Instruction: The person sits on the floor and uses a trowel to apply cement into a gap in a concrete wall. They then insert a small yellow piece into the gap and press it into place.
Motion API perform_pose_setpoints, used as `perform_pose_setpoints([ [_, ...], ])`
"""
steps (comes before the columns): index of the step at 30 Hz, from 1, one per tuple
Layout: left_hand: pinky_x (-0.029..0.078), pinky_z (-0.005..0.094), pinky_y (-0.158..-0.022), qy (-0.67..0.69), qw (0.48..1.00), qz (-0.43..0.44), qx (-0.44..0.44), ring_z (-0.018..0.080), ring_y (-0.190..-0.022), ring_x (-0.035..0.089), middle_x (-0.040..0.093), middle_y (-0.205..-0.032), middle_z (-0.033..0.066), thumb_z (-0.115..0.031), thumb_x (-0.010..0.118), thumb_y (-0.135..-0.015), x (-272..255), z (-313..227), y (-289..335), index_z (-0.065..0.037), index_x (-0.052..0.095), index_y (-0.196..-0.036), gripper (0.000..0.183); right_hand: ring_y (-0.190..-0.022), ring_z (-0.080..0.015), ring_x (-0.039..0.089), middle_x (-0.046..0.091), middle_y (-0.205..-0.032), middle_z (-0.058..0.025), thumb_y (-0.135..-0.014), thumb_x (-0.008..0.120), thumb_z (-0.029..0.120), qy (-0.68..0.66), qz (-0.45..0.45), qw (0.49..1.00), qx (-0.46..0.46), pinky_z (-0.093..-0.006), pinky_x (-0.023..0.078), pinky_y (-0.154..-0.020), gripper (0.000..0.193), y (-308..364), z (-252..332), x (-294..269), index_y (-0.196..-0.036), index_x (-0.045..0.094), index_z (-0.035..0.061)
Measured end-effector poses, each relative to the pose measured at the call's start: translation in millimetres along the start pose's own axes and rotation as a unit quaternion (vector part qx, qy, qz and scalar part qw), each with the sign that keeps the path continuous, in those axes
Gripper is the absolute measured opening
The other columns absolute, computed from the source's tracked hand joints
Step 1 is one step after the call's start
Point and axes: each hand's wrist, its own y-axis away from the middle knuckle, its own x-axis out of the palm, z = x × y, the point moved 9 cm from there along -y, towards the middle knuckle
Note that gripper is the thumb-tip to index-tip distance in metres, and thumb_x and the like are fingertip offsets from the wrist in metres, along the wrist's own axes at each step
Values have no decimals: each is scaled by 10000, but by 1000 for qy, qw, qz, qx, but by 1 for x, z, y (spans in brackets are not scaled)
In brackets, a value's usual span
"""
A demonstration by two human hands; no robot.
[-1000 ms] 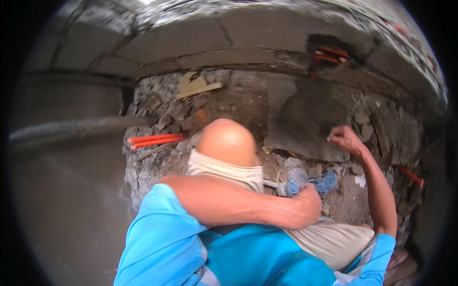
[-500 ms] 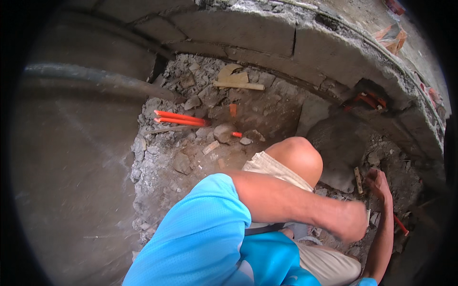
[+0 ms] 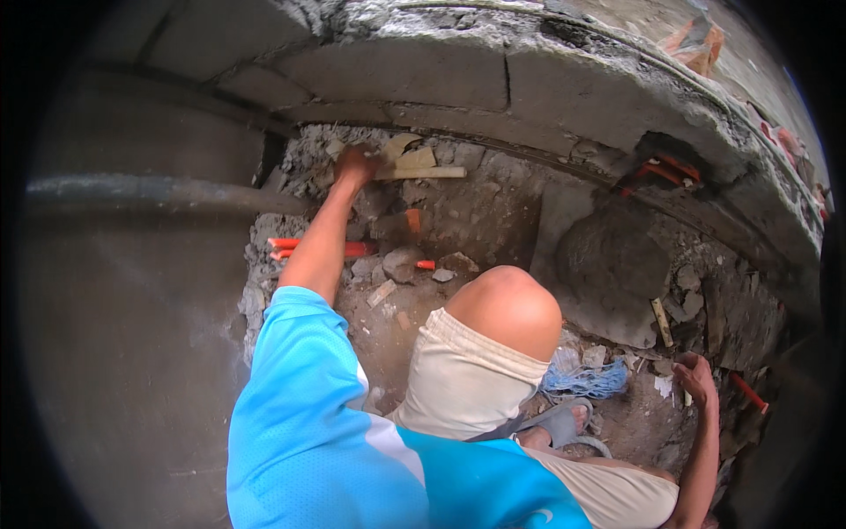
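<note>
My left arm stretches forward to the far left. Its hand (image 3: 359,165), smeared by motion, is over grey rubble (image 3: 310,159) beside a pale strip (image 3: 423,173) and tan scraps (image 3: 416,158). Whether it holds anything does not show. On the right, my right hand (image 3: 696,377) is low over the debris with its fingers bent inward. A small pale sliver (image 3: 688,398) shows just under those fingers; what they grip, if anything, is hidden. A short wooden stick (image 3: 662,322) lies just beyond that hand, and an orange tube (image 3: 748,392) lies to its right.
A block wall (image 3: 397,79) with a broken top curves across the far side; orange tubes (image 3: 674,169) show in its hole. Orange conduits (image 3: 352,249) jut from the rubble at left, near a grey pipe (image 3: 159,191). Blue strands (image 3: 589,379) lie by my sandalled foot (image 3: 564,423).
My left hand has swung from beside my right hand to the rubble at the far left. The blue strands and my foot are now uncovered. My right hand stays nearly in place.
</note>
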Motion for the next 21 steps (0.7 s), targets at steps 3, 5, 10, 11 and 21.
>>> perform_pose_setpoints([
  [3,535,485,-1099,-48,996,63,-48,383,-1300,696,751,-1379,174,-557,764,-903,33,22,-7,-159,806,-1297,561,-785,-184,690,730,-842,-88,-922,676,171,-31,-11,999,35,-372,545,-735,225,15,30,-15,-948,693,-51],
  [5,533,489,-1110,-64,990,121,-44,383,-1319,688,737,-1408,178,-583,773,-883,62,18,-17,-150,799,-1311,610,-793,-188,690,727,-841,-90,-922,670,174,-37,-25,998,33,-371,545,-746,231,21,31,-20,-951,692,-54],
  [10,579,495,-964,-153,970,187,-8,380,-1144,763,801,-1250,162,-622,755,-871,97,57,-63,-111,829,-1213,620,-815,-190,684,725,-852,-94,-900,701,153,8,-24,1000,1,-367,545,-774,226,6,38,-14,-980,694,-59],
  [11,577,493,-964,-171,968,186,-6,381,-1143,760,800,-1246,170,-609,753,-874,97,60,-64,-102,830,-1208,612,-817,-189,680,725,-856,-94,-901,703,146,24,-20,999,-15,-369,544,-775,218,3,36,-12,-981,693,-57],
  [21,568,468,-855,74,994,-26,74,344,-976,758,786,-1026,185,-284,712,-951,-32,22,25,-28,751,-1044,275,-863,-224,679,725,-910,-151,-921,746,112,-19,-40,998,-32,-384,546,-833,221,6,79,-18,-1038,687,-66],
])
